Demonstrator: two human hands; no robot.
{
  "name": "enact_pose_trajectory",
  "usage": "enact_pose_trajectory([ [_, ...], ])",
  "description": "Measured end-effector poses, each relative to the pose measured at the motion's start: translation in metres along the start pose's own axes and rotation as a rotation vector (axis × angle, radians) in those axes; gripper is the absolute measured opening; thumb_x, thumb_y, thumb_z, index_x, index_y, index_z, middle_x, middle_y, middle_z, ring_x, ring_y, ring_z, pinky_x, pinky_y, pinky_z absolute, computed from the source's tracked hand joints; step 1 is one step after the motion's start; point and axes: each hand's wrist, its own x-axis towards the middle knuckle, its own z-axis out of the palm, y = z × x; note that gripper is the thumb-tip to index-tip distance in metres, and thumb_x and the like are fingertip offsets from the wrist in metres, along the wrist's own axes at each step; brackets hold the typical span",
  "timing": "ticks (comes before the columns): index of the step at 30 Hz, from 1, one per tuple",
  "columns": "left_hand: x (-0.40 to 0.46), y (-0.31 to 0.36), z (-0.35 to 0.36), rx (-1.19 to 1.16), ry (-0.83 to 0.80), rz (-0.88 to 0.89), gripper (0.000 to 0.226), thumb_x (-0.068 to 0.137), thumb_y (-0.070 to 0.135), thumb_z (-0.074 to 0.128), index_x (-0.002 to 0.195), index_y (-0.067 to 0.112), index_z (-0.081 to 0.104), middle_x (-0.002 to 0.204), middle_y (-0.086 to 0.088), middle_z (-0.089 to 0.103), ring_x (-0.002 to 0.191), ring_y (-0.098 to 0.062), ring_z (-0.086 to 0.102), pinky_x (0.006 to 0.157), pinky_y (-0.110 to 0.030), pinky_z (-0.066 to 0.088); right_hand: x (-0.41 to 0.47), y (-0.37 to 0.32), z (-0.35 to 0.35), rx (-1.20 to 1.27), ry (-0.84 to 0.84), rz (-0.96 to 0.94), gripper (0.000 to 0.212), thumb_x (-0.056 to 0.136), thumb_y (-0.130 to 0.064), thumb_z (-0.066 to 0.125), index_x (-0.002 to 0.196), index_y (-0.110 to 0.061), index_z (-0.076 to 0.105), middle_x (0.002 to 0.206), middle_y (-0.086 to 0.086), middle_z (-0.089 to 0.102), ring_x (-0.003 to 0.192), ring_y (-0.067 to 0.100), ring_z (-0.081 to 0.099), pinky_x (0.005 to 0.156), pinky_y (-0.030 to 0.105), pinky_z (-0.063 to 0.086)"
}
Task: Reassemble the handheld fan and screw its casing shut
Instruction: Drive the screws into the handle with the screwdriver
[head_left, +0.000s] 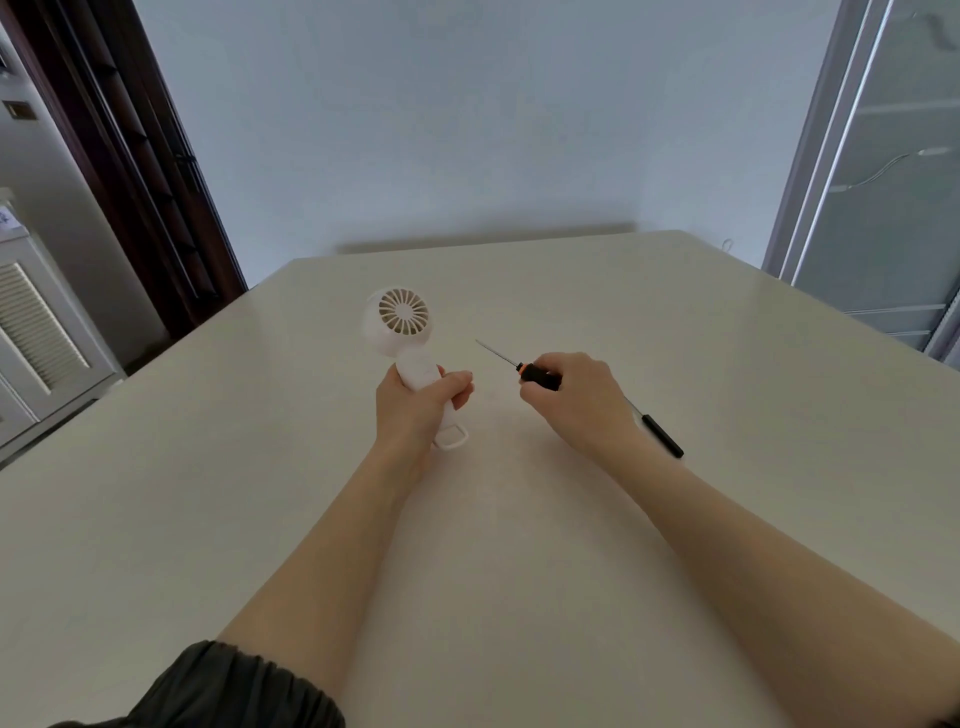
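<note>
Handheld fan (402, 338), white, lying near the middle of the bench (727, 415) with its round grilled head toward 12 o'clock and its handle toward 6 o'clock. The casing appears whole: no loose shell half, blade or motor part is visible, so the reassembly of parts seems complete. Whether the screws are seated cannot be told; none show on the bench or on the visible face. Left hand (415, 405) wrapped around the handle, steadying the fan. Right hand (576, 397), at 3 o'clock from the fan, curled around the black-and-orange screwdriver (537, 375), whose thin shaft points toward 10 o'clock, its tip near the fan's head but apart from it. A second black-handled tool (662, 436) lies partly hidden behind the right wrist. Judged stage: late, at or just around the screw-driving step.
</note>
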Motion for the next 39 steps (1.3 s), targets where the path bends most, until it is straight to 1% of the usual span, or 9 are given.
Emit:
enact_pose_trajectory([
  [3, 0.002, -0.0002, -0.0024, 0.005, 0.028, 0.021, 0.027, 0.076, -0.002, 0.074, 0.077, 0.011, 0.05, 0.075, -0.005, 0.061, 0.061, -0.011, 0.067, 0.06, -0.019, 0.055, -0.0022, 0.0007, -0.0022, -0.1, -0.015, -0.031, 0.016, 0.08, -0.02, 0.056, 0.09, -0.025, 0.067, 0.078, -0.004, 0.063, 0.071, 0.02, 0.058, 0.058, 0.026, 0.04],
  [7, 0.0038, -0.0011, -0.0033, 0.002, 0.047, 0.039, 0.027, 0.076, -0.002, 0.073, 0.077, 0.011, 0.05, 0.076, -0.006, 0.061, 0.063, -0.011, 0.067, 0.06, -0.018, 0.055, -0.0023, 0.0005, -0.0018, -0.157, -0.027, -0.091, 0.024, 0.082, -0.014, 0.054, 0.098, -0.023, 0.069, 0.09, -0.001, 0.068, 0.088, 0.021, 0.058, 0.072, 0.03, 0.046],
  [10, 0.0044, -0.0019, -0.0033, 0.011, 0.039, 0.042, 0.027, 0.076, -0.002, 0.073, 0.077, 0.011, 0.05, 0.076, -0.006, 0.061, 0.063, -0.012, 0.067, 0.059, -0.018, 0.055, -0.0018, -0.0003, -0.0024, -0.172, -0.004, -0.11, 0.025, 0.083, -0.012, 0.052, 0.099, -0.022, 0.069, 0.093, 0.0, 0.068, 0.095, 0.022, 0.056, 0.083, 0.037, 0.047],
  [14, 0.005, -0.0032, -0.0032, 0.024, 0.025, 0.044, 0.026, 0.076, -0.001, 0.074, 0.076, 0.011, 0.05, 0.075, -0.006, 0.061, 0.061, -0.011, 0.068, 0.06, -0.02, 0.054, -0.0011, 0.0001, -0.0025, -0.189, 0.0, -0.104, 0.026, 0.084, -0.012, 0.051, 0.099, -0.022, 0.069, 0.094, -0.001, 0.068, 0.098, 0.023, 0.055, 0.087, 0.04, 0.046],
  [18, 0.0066, -0.0039, -0.0038, 0.027, 0.021, 0.036, 0.026, 0.076, 0.0, 0.074, 0.077, 0.011, 0.05, 0.074, -0.005, 0.062, 0.062, -0.012, 0.068, 0.063, -0.022, 0.055, -0.0013, 0.0003, -0.0023, -0.196, -0.004, -0.097, 0.026, 0.083, -0.012, 0.051, 0.099, -0.024, 0.069, 0.094, -0.001, 0.067, 0.1, 0.022, 0.053, 0.088, 0.041, 0.045],
  [25, 0.0066, -0.0039, -0.0046, 0.028, 0.006, 0.032, 0.026, 0.076, 0.0, 0.075, 0.076, 0.012, 0.051, 0.074, -0.004, 0.062, 0.063, -0.012, 0.069, 0.061, -0.02, 0.054, 0.0004, 0.0016, -0.0021, -0.225, 0.012, -0.104, 0.026, 0.083, -0.013, 0.051, 0.099, -0.025, 0.068, 0.095, -0.002, 0.065, 0.1, 0.021, 0.049, 0.089, 0.039, 0.042],
  [29, 0.0071, -0.0045, -0.0066, 0.071, -0.01, 0.036, 0.026, 0.075, 0.001, 0.075, 0.076, 0.011, 0.052, 0.072, -0.004, 0.063, 0.062, -0.012, 0.069, 0.061, -0.021, 0.054, 0.0026, 0.0038, -0.0023, -0.268, 0.031, -0.129, 0.027, 0.084, -0.012, 0.051, 0.098, -0.026, 0.068, 0.084, -0.007, 0.053, 0.097, 0.019, 0.046, 0.08, 0.034, 0.032],
  [33, 0.0072, -0.0043, -0.0066, 0.121, -0.042, 0.049, 0.025, 0.075, 0.0, 0.075, 0.076, 0.011, 0.052, 0.07, -0.004, 0.064, 0.061, -0.012, 0.068, 0.062, -0.022, 0.054, 0.0044, 0.004, -0.0049, -0.302, 0.093, -0.163, 0.027, 0.083, -0.011, 0.05, 0.094, -0.028, 0.068, 0.081, -0.01, 0.05, 0.091, 0.016, 0.041, 0.073, 0.033, 0.022],
  [39, 0.0057, -0.0034, -0.0067, 0.123, -0.055, 0.049, 0.024, 0.076, 0.0, 0.074, 0.077, 0.01, 0.052, 0.075, -0.008, 0.064, 0.063, -0.013, 0.068, 0.059, -0.019, 0.054, 0.0043, 0.0034, -0.0072, -0.319, 0.09, -0.169, 0.027, 0.083, -0.012, 0.05, 0.093, -0.028, 0.068, 0.08, -0.01, 0.05, 0.088, 0.014, 0.037, 0.074, 0.033, 0.02],
])
